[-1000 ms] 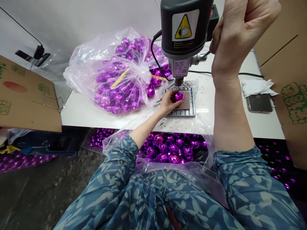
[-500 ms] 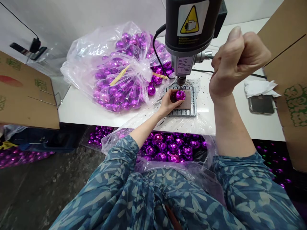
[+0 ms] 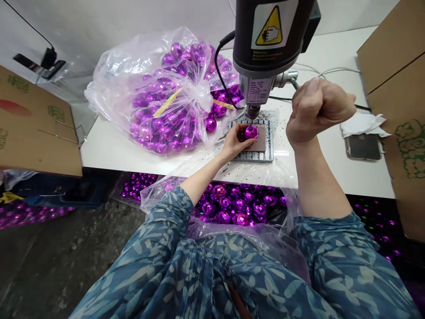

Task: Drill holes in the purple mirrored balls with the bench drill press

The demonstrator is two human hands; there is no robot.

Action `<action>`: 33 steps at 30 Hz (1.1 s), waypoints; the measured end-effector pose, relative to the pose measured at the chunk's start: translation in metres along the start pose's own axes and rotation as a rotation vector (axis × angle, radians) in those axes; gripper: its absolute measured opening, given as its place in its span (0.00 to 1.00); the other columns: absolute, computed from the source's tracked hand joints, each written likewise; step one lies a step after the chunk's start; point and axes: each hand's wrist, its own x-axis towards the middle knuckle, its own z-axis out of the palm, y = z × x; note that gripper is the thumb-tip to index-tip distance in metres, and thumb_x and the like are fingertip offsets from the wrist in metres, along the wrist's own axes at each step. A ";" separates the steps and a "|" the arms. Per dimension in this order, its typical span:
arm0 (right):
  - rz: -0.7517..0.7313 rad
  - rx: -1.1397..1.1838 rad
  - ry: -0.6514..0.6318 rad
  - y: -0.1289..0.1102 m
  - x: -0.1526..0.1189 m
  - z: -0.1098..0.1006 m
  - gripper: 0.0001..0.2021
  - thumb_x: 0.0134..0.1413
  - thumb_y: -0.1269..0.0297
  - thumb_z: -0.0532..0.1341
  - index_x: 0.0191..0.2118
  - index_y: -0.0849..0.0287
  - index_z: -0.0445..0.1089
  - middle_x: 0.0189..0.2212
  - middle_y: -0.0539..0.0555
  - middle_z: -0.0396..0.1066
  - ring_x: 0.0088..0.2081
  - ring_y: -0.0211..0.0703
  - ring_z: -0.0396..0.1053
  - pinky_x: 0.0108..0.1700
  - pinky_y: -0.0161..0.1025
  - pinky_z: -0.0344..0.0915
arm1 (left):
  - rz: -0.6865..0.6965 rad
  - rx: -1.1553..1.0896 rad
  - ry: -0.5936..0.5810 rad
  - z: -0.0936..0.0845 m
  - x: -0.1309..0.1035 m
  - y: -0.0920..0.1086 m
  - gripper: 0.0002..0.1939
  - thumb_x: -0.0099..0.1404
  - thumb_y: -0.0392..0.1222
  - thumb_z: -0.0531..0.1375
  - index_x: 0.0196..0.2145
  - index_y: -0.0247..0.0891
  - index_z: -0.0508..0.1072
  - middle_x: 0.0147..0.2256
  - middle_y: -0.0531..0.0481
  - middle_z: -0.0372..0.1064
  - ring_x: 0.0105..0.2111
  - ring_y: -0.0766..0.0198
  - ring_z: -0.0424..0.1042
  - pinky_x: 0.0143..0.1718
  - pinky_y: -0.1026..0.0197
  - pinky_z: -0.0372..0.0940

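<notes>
Between the thumb and fingers of my left hand [image 3: 235, 142] is a shiny purple faceted ball [image 3: 251, 132]. It rests on a brown board [image 3: 260, 144] over the slotted metal base [image 3: 269, 153] of a drill press [image 3: 265, 57]. The chuck [image 3: 253, 111] is right above the ball, and the thin bit meets its top; how deep it sits I cannot tell. My right hand [image 3: 318, 108] is closed in a fist around the feed lever [image 3: 294, 83], whose end the fingers hide.
A knotted clear bag [image 3: 113, 71] of purple balls lies left of the drill press. More loose balls [image 3: 239, 206] fill an open bag at my lap. A phone [image 3: 362, 147] with white tissue [image 3: 363, 125] lies right. Cardboard boxes [image 3: 40, 128] flank the table; dark shavings surround the base.
My right hand has come down and slightly left with the lever, more of which now shows. My left hand still holds the ball in place under the bit.
</notes>
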 end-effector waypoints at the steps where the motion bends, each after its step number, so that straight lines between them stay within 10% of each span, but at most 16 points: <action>1: -0.004 -0.011 -0.009 0.002 -0.002 -0.002 0.38 0.70 0.36 0.56 0.24 0.58 0.32 0.15 0.46 0.33 0.18 0.25 0.40 0.24 0.37 0.42 | -0.003 -0.003 0.002 0.000 0.000 0.000 0.29 0.63 0.51 0.77 0.55 0.42 0.71 0.53 0.43 0.78 0.54 0.52 0.79 0.59 0.46 0.75; 10: -0.003 -0.079 -0.060 -0.009 0.002 -0.005 0.41 0.69 0.32 0.53 0.19 0.57 0.35 0.13 0.47 0.34 0.17 0.25 0.40 0.24 0.37 0.40 | 0.022 -0.064 0.005 0.001 -0.001 -0.006 0.31 0.62 0.54 0.77 0.56 0.41 0.72 0.53 0.42 0.78 0.54 0.51 0.80 0.58 0.45 0.76; 16: 0.200 0.046 -0.089 -0.015 0.079 0.041 0.28 0.66 0.79 0.56 0.22 0.56 0.37 0.18 0.44 0.34 0.17 0.21 0.40 0.25 0.32 0.36 | 0.003 -0.063 0.020 0.006 0.002 -0.005 0.30 0.62 0.50 0.77 0.56 0.40 0.72 0.53 0.42 0.78 0.53 0.53 0.79 0.58 0.46 0.75; 21: 0.414 -0.017 -0.209 -0.003 0.108 0.054 0.27 0.67 0.79 0.53 0.20 0.56 0.39 0.18 0.45 0.36 0.17 0.21 0.44 0.23 0.31 0.36 | 0.035 0.140 0.049 -0.015 -0.014 0.027 0.23 0.64 0.47 0.75 0.53 0.41 0.75 0.51 0.42 0.77 0.51 0.53 0.77 0.54 0.48 0.74; 27: 0.437 -0.021 -0.172 0.006 0.108 0.054 0.34 0.61 0.73 0.65 0.23 0.55 0.33 0.23 0.46 0.31 0.17 0.18 0.41 0.22 0.30 0.33 | 0.034 0.477 -0.650 -0.074 -0.040 0.086 0.19 0.69 0.59 0.70 0.39 0.38 0.78 0.38 0.47 0.77 0.41 0.54 0.76 0.48 0.50 0.72; 33: 0.387 0.008 -0.126 0.012 0.108 0.057 0.34 0.63 0.74 0.64 0.23 0.53 0.34 0.20 0.44 0.31 0.16 0.21 0.41 0.23 0.34 0.31 | -0.089 1.017 -0.238 -0.091 0.016 0.060 0.20 0.72 0.27 0.56 0.57 0.35 0.77 0.60 0.32 0.73 0.64 0.41 0.69 0.61 0.44 0.68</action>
